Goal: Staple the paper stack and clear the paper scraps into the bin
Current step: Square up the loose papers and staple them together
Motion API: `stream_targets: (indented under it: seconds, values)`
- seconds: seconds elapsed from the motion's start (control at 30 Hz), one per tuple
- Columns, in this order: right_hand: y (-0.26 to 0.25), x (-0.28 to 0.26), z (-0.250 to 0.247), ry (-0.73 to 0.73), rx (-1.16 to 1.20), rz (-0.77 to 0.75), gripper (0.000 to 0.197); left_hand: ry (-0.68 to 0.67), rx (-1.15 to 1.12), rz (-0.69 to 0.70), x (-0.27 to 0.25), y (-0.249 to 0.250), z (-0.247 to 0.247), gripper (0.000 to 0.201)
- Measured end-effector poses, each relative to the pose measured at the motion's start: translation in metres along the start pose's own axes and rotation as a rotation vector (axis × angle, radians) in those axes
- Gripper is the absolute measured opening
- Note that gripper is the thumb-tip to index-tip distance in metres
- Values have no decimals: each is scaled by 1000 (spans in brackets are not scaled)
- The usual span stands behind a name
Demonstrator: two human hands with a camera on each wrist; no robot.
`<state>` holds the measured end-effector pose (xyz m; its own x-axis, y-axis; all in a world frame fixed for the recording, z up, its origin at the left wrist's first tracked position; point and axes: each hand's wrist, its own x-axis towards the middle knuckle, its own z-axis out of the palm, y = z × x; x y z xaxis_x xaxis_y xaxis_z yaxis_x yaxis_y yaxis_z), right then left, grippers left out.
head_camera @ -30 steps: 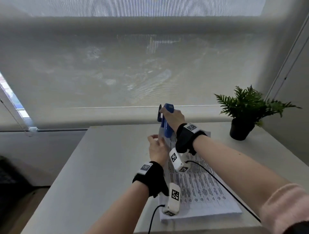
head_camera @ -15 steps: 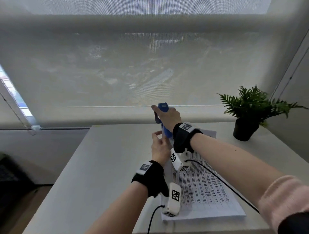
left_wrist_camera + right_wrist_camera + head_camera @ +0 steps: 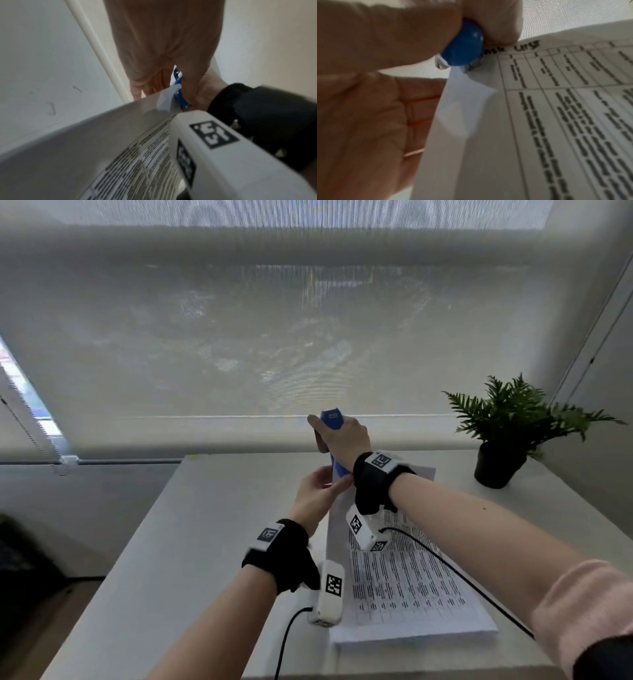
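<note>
My right hand (image 3: pixel 339 434) grips a blue stapler (image 3: pixel 331 419) that stands almost upright, its lower end (image 3: pixel 464 44) at the far left corner of the printed paper stack (image 3: pixel 411 580). That corner is lifted off the white table (image 3: pixel 191 542) and pinched by my left hand (image 3: pixel 329 482), thumb on top and fingers behind. The left wrist view shows the folded corner of the paper stack (image 3: pixel 164 100) against the stapler (image 3: pixel 181 94). No bin or paper scraps show in any view.
A potted fern (image 3: pixel 507 436) stands at the table's back right. Two loose bent staples (image 3: pixel 51 108) lie on the table left of the stack. A roller blind (image 3: pixel 274 337) covers the window behind. Cables run from both wrist cameras across the paper.
My left hand has raised the paper corner closer to the stapler's lower end. The right hand and stapler have shifted slightly up and left.
</note>
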<state>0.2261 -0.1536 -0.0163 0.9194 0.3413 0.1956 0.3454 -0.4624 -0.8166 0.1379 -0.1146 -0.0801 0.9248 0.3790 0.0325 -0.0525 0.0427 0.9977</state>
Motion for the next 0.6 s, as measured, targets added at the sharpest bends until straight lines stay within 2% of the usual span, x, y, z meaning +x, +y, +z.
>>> stream_targets:
  seconds: [0.07,0.23,0.33,0.4,0.47,0.53,0.6]
  values:
    - [-1,-1,2,-7,-13,-10,60,-7,13,-5,2,0,-2,31]
    - [-1,0,11,26,-35,-15,60,73,76,7,0,-1,-2,18]
    - [-2,-2,10,43,-11,-6,56,65,156,7,-3,0,-2,31]
    - [-1,-1,9,32,4,-14,53,-32,258,-37,-5,2,-7,40]
    - [-1,-3,8,-14,24,-17,49,-128,266,-144,-7,2,-12,46]
    - [-4,-2,3,-8,81,-24,42,-99,238,-223,-5,-4,-14,52]
    - [-17,-7,-15,109,337,8,32,-11,245,-202,-3,-13,-14,45]
